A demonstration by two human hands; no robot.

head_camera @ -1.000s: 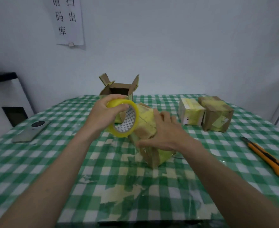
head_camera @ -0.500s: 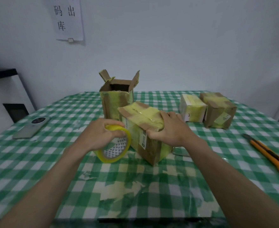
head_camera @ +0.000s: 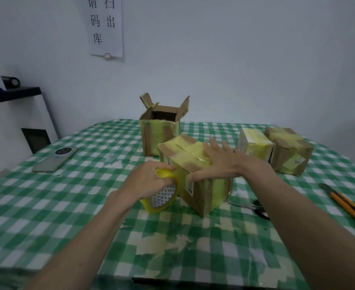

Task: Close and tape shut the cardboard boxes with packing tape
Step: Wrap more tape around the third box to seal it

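A closed cardboard box (head_camera: pixel 201 191), wrapped in yellowish tape, stands at the middle of the green checked table (head_camera: pixel 47 206). My right hand (head_camera: pixel 216 162) lies flat on its top with straight fingers, thumb against the front upper edge. My left hand (head_camera: pixel 149 181) grips a yellow tape roll (head_camera: pixel 162 197) held low against the box's left face. Behind it stands an open box (head_camera: pixel 160 132) with its flaps up. Two taped boxes (head_camera: pixel 254 143) (head_camera: pixel 289 151) sit at the back right.
A phone (head_camera: pixel 55 159) lies at the left of the table. Scissors (head_camera: pixel 254 208) lie just right of the middle box, partly under my right forearm. An orange utility knife (head_camera: pixel 350 208) lies near the right edge. A dark shelf (head_camera: pixel 13 95) stands at the far left.
My left hand brought the tape roll down from above the box to its left side. My right hand's fingers straightened flat onto the box top.
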